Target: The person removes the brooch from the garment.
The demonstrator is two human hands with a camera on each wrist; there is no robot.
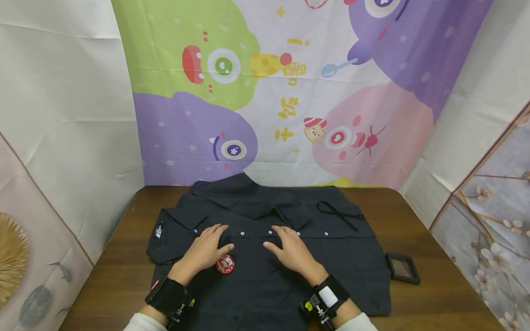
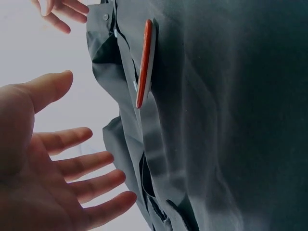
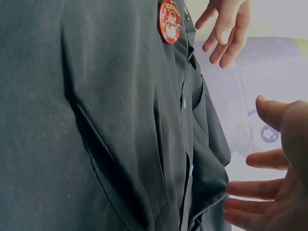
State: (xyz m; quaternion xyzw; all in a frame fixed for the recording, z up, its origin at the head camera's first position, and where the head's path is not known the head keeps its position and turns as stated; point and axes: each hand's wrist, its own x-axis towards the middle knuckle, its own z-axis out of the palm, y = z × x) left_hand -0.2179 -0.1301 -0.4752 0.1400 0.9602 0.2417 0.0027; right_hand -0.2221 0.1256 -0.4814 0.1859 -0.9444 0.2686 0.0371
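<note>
A black button-up shirt [image 1: 265, 289] lies spread on the table, a row of pale buttons [image 1: 242, 233] running across it. Pinned or resting on the cloth is a round red badge [image 1: 225, 264], seen edge-on in the left wrist view. My left hand [image 1: 205, 250] hovers over the shirt beside the badge, fingers spread and holding nothing. Across from it, my right hand [image 1: 293, 253] is also above the cloth with fingers extended and nothing held. In the right wrist view, both hands appear apart from the fabric.
A thin black cord or ribbon [image 1: 340, 215] lies on the shirt's upper right. Right of the shirt, a small dark square frame [image 1: 402, 268] sits on the brown wooden table [image 1: 109, 280]. Behind the table hangs a cartoon-printed cloth [image 1: 198, 124].
</note>
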